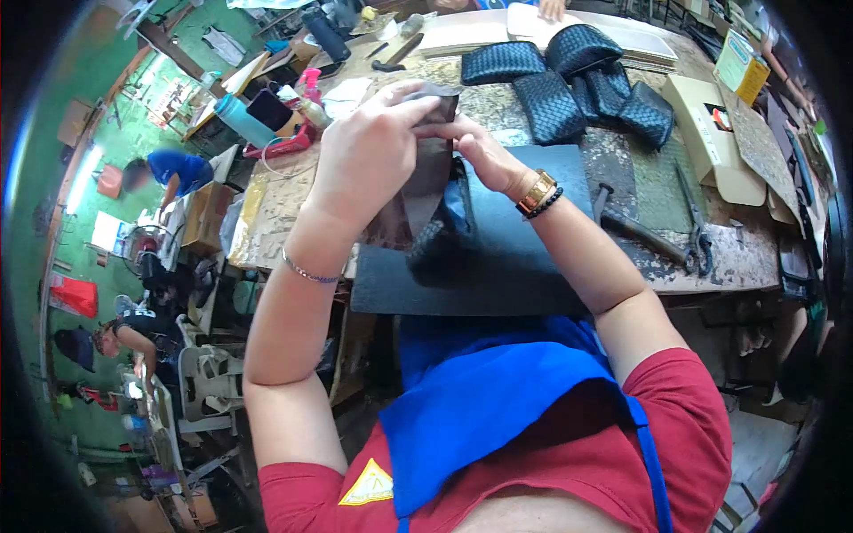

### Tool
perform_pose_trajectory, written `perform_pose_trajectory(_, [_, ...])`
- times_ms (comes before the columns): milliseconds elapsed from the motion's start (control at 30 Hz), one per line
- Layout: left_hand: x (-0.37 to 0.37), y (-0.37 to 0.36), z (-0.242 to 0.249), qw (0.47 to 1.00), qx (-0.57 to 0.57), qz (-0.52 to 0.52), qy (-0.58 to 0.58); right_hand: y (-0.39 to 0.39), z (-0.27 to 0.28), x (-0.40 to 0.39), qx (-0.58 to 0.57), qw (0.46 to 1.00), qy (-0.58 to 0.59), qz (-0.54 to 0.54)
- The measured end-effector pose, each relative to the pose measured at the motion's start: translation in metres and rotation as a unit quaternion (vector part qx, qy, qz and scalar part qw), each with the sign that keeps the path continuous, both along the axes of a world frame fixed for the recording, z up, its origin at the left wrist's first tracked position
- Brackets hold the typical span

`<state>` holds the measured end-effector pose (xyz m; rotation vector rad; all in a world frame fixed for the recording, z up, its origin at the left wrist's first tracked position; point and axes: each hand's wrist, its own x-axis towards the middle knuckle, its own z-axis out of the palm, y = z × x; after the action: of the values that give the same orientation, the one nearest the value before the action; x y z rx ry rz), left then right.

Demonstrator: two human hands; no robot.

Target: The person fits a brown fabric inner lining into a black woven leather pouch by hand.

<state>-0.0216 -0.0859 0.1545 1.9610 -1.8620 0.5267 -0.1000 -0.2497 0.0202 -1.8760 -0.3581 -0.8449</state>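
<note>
My left hand, with a thin bracelet on its wrist, is closed on the upper end of a dark brown leather piece. Beside it, my right hand, below a gold watch and a dark beaded bracelet, has its fingers closed on the same piece near the top edge. The leather hangs down from both hands. At its lower end is a black woven leather part, partly hidden, over a dark flat board at the table's front edge.
Several black woven leather pieces lie at the back. A hammer and pincers rest on the right, near a cardboard box. On the left stand a teal bottle and a red tape dispenser. Other people sit further left.
</note>
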Motion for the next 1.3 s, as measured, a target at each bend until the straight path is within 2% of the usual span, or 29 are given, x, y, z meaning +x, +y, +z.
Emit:
perform_pose_trajectory(67, [-0.011,-0.018,0.001,0.998,0.017,-0.055,0.014,-0.008,-0.012,-0.008,0.076,0.996,0.055,0.002])
perform_pose_trajectory(100, [-0.011,-0.028,-0.004,0.994,-0.004,-0.113,-0.003,-0.009,-0.015,-0.015,0.187,0.981,0.053,0.009])
perform_pose_trajectory(133, [-0.018,-0.034,0.002,0.982,0.024,-0.158,0.101,-0.01,-0.018,-0.022,0.296,0.954,0.05,0.016])
perform_pose_trajectory(167, [-0.013,-0.044,-0.001,0.963,0.016,-0.169,0.208,-0.025,-0.024,-0.027,0.361,0.928,0.026,0.094])
perform_pose_trajectory(200, [-0.004,-0.054,-0.003,0.933,0.007,-0.179,0.312,-0.028,-0.016,-0.039,0.421,0.903,0.018,0.08])
perform_pose_trajectory(233, [0.002,-0.056,0.005,0.928,0.072,-0.071,0.36,-0.041,-0.024,-0.048,0.441,0.892,-0.009,0.095])
perform_pose_trajectory(267, [0.018,-0.063,-0.008,0.961,0.056,-0.039,0.267,-0.053,-0.031,-0.054,0.461,0.879,-0.038,0.111])
perform_pose_trajectory(300, [0.038,-0.072,-0.033,0.984,0.04,-0.006,0.171,-0.057,-0.029,-0.057,0.47,0.882,-0.028,0.038])
perform_pose_trajectory(333, [0.053,-0.077,-0.057,0.968,0.151,0.064,0.19,-0.059,-0.027,-0.061,0.474,0.88,-0.018,-0.035])
perform_pose_trajectory(367, [0.043,-0.069,-0.063,0.943,0.234,0.155,0.181,-0.066,-0.022,-0.068,0.46,0.888,0.004,-0.011])
perform_pose_trajectory(400, [0.058,-0.069,-0.089,0.935,0.294,0.152,0.13,-0.057,-0.003,-0.07,0.458,0.887,0.016,-0.047])
perform_pose_trajectory(433, [0.059,-0.062,-0.094,0.925,0.323,0.125,0.154,-0.063,-0.001,-0.07,0.416,0.906,0.03,-0.07])
perform_pose_trajectory(467, [0.063,-0.059,-0.104,0.908,0.331,0.15,0.208,-0.069,0.0,-0.067,0.373,0.923,0.045,-0.089])
perform_pose_trajectory(533, [0.084,-0.052,-0.12,0.898,0.316,0.144,0.269,-0.054,0.031,-0.062,0.365,0.928,0.029,-0.073])
perform_pose_trajectory(600, [0.093,-0.027,-0.12,0.924,0.229,0.103,0.289,-0.041,0.059,-0.055,0.319,0.944,0.041,-0.072])
perform_pose_trajectory(633, [0.081,-0.012,-0.098,0.862,0.257,0.151,0.411,-0.034,0.07,-0.05,0.297,0.952,0.034,-0.058])
perform_pose_trajectory(667, [0.096,-0.006,-0.121,0.835,0.198,0.127,0.497,-0.025,0.079,-0.042,0.275,0.96,0.025,-0.044])
perform_pose_trajectory(733, [0.09,0.02,-0.126,0.802,0.111,0.115,0.575,-0.008,0.089,-0.024,0.22,0.975,0.02,-0.02])
perform_pose_trajectory(833, [0.073,0.045,-0.134,0.777,-0.003,0.128,0.616,0.02,0.087,0.002,0.172,0.985,0.018,-0.018])
perform_pose_trajectory(933, [0.071,0.064,-0.151,0.728,-0.056,0.118,0.673,0.037,0.057,0.029,0.117,0.992,0.042,-0.006])
perform_pose_trajectory(967, [0.064,0.07,-0.149,0.718,-0.066,0.13,0.68,0.041,0.042,0.034,0.021,0.994,0.087,-0.06])
perform_pose_trajectory(1033, [0.069,0.08,-0.168,0.815,-0.121,0.141,0.549,0.061,0.038,0.032,-0.195,0.95,0.171,-0.174])
perform_pose_trajectory(1067, [0.072,0.083,-0.18,0.855,-0.146,0.144,0.476,0.062,0.024,0.037,-0.187,0.952,0.214,-0.114])
perform_pose_trajectory(1100, [0.07,0.085,-0.192,0.866,-0.212,0.16,0.424,0.061,0.013,0.039,-0.215,0.94,0.252,-0.082])
perform_pose_trajectory(1200, [0.045,0.101,-0.163,0.947,-0.26,0.121,0.147,0.064,0.005,0.041,-0.259,0.904,0.341,-0.009])
perform_pose_trajectory(1233, [0.04,0.109,-0.162,0.966,-0.224,0.046,0.121,0.065,0.004,0.042,-0.268,0.891,0.365,0.011])
perform_pose_trajectory(1267, [0.032,0.116,-0.158,0.986,-0.156,0.017,0.06,0.066,0.004,0.044,-0.275,0.887,0.37,0.019])
perform_pose_trajectory(1300, [0.025,0.115,-0.157,0.989,-0.138,-0.004,0.06,0.068,0.005,0.046,-0.282,0.883,0.375,0.027])
